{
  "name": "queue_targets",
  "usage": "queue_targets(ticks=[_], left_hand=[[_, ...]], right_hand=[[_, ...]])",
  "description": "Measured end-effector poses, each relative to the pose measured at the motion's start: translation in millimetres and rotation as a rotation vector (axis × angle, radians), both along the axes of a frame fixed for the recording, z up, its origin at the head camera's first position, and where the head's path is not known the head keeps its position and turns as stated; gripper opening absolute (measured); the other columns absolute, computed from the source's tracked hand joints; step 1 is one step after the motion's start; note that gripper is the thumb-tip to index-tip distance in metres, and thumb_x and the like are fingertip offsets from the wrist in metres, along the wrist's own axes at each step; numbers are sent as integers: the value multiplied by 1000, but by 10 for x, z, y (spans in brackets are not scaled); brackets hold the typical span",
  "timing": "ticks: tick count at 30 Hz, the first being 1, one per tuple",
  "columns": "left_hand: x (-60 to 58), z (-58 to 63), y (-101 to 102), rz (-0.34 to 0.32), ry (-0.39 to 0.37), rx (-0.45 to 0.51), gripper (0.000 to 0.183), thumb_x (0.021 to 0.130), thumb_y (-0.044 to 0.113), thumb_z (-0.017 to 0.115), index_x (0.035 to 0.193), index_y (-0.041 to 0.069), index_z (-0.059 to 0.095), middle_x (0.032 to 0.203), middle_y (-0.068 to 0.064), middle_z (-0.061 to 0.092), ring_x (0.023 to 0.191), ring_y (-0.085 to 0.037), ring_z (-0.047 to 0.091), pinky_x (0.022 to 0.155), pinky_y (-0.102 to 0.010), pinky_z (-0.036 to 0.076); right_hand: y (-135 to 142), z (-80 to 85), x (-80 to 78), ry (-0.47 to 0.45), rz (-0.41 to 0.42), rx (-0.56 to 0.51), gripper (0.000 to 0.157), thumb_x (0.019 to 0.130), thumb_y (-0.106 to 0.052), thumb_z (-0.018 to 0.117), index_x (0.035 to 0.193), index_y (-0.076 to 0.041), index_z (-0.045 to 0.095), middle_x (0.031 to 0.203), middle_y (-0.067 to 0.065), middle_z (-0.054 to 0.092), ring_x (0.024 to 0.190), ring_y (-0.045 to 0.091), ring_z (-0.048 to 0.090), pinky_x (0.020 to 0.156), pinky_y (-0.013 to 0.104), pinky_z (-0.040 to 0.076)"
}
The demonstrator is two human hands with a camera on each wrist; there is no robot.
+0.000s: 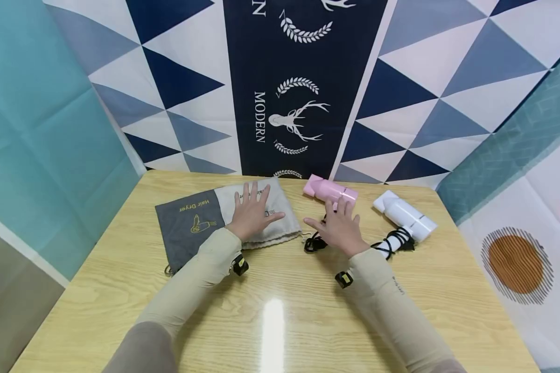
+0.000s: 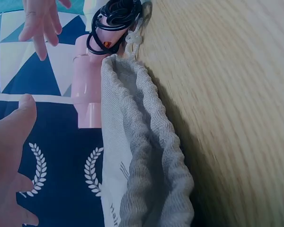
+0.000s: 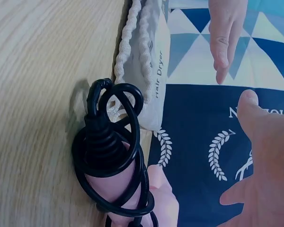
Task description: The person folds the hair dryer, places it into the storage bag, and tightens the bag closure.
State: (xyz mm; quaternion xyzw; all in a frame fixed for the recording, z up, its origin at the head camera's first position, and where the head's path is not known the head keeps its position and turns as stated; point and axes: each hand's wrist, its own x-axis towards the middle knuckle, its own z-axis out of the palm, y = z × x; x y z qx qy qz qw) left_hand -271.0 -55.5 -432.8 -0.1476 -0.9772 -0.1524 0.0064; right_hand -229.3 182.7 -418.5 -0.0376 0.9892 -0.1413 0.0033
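My left hand (image 1: 250,215) hovers with spread fingers over a light grey drawstring bag (image 1: 284,215) printed "Hair Dryer". That bag overlaps a dark grey bag (image 1: 177,223) with a yellow hair dryer print. Its gathered mouth (image 2: 154,123) gapes slightly in the left wrist view. Fingers spread, my right hand (image 1: 339,228) is held above the handle of a pink hair dryer (image 1: 331,190), hiding part of it. A black cord (image 3: 104,142) winds round that handle. Neither hand holds anything.
A white hair dryer (image 1: 406,215) with its black cord wrapped round the handle lies at the right of the wooden table (image 1: 308,311). A patterned cloth (image 1: 182,77) hangs behind the table's back edge.
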Motion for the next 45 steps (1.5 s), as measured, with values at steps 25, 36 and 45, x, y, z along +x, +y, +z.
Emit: queue_targets(ticks=[25, 36, 45], left_hand=[[-334, -150, 444, -93, -15, 37, 85, 92, 63, 50, 155, 13, 23, 161, -23, 14, 149, -44, 12, 116, -64, 18], [-377, -302, 666, -109, -68, 48, 82, 94, 61, 49, 156, 14, 22, 162, -20, 15, 150, -40, 11, 118, -61, 16], [-380, -313, 781, -128, -33, 21, 80, 94, 56, 54, 155, 13, 25, 161, -18, 21, 150, -36, 17, 118, -57, 20]], right_hand=[[159, -137, -230, -194, -153, -29, 111, 90, -78, 29, 145, 18, 20, 146, 39, 29, 129, 56, 39, 100, 62, 40], [171, -287, -274, -179, -212, 0, 82, 90, -58, 57, 124, 16, 49, 126, 34, 54, 114, 49, 55, 83, 56, 50], [158, -291, -295, -191, -214, 6, 75, 89, -51, 61, 122, 15, 50, 121, 33, 56, 110, 47, 57, 82, 55, 51]])
